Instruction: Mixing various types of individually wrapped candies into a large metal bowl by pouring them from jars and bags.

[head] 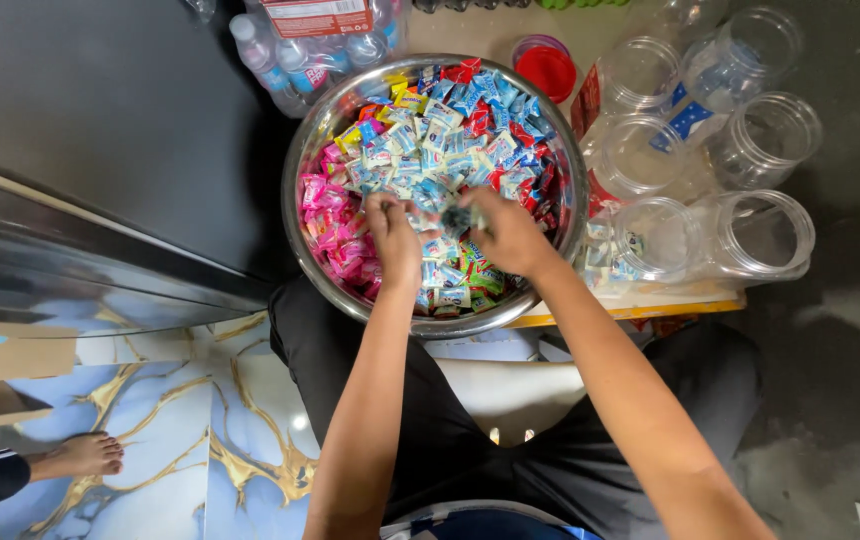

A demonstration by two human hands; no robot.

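Observation:
A large round steel bowl [302, 150] sits in front of me, heaped with small wrapped candies [430, 140] in blue-white, pink, red and yellow. Both my hands reach into its near half. My left hand [393, 235] is curled with fingers pinched over the candies, apparently gripping some. My right hand [510, 235] is closed around a small blurred bunch of wrappers [460, 217] lifted just above the pile. The two hands are almost touching.
Several empty clear plastic jars [760, 235] lie to the right of the bowl. A red lid [547, 68] and packed water bottles [300, 60] are behind it. A dark cabinet [100, 120] stands on the left, with another person's bare foot [80, 457] on the marbled floor.

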